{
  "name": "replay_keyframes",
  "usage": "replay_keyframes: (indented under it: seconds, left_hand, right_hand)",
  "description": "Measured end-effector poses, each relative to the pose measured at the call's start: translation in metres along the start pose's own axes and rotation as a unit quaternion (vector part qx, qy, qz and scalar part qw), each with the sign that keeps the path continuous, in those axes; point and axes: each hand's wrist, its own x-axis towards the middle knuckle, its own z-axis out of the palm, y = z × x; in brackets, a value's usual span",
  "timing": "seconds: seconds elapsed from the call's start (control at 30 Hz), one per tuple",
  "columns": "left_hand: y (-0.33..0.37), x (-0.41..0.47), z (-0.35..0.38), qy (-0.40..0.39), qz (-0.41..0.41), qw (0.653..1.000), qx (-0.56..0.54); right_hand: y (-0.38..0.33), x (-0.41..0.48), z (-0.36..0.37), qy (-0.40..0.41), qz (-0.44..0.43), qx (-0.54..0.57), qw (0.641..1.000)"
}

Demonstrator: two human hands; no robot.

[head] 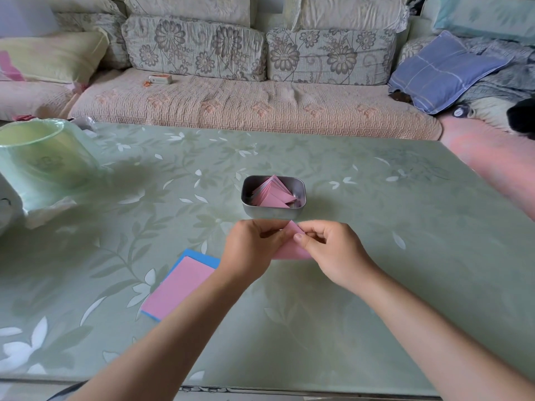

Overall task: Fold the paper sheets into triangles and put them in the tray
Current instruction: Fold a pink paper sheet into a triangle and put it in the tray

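Head view: which step is in hand?
— Folding. The left hand (252, 244) and right hand (327, 247) both pinch one pink sheet (291, 252) between them, a corner poking up past the right thumb.

And the next move?
— Likely pressing the crease sharp, then a short reach forward. The tray (273, 212) sits just beyond the hands and already holds pink triangles (275, 196).

Materials?
— Thin matte paper that should crease easily. The tray is a dull metal box with rounded corners. A flat stack (179, 285), pink on blue, lies left of the left wrist on the glossy leaf-patterned surface (376, 256).
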Motion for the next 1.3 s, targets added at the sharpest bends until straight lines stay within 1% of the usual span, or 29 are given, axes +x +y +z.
replay_keyframes:
  seconds: [0.07,0.2,0.43,0.5,0.67,0.8,0.9,0.97,1.13,1.23,1.3]
  left_hand:
    - [0.001,-0.002,0.002,-0.001,0.009,1.000,-0.003]
    - [0.001,-0.005,0.006,0.005,0.010,1.000,-0.010]
    - [0.000,-0.004,0.007,0.026,0.007,1.000,0.003]
    - [-0.001,-0.004,0.007,0.026,0.003,1.000,0.002]
    - [-0.001,-0.006,0.008,0.020,0.001,1.000,-0.004]
    - [-0.002,-0.006,0.009,0.016,-0.001,0.999,0.037]
    - [-0.006,-0.005,0.010,0.007,-0.009,0.999,0.045]
    - [-0.009,-0.004,0.009,-0.010,-0.010,0.998,0.069]
    - [-0.011,-0.001,0.000,-0.092,-0.002,0.975,0.203]
    - [-0.011,-0.004,-0.007,-0.095,-0.016,0.965,0.243]
    - [-0.011,-0.007,-0.012,-0.092,0.000,0.952,0.291]
  right_hand:
    - [-0.001,-0.001,0.002,0.018,-0.016,-0.046,0.999]
    - [-0.004,-0.006,0.007,0.003,-0.051,-0.117,0.992]
    - [-0.006,-0.004,0.007,0.038,-0.072,-0.155,0.985]
    - [-0.005,-0.004,0.008,0.030,-0.071,-0.165,0.983]
    - [-0.006,-0.003,0.006,0.018,-0.050,-0.172,0.984]
    - [-0.005,-0.001,0.002,0.040,0.003,-0.122,0.992]
    - [-0.002,0.002,-0.002,0.022,0.036,-0.124,0.991]
    - [-0.001,0.003,-0.004,-0.004,0.051,-0.132,0.990]
    - [-0.002,0.001,-0.002,-0.060,0.092,-0.197,0.974]
    - [-0.001,0.001,0.002,-0.050,0.081,-0.259,0.961]
    - [0.001,0.002,0.006,-0.041,0.054,-0.311,0.948]
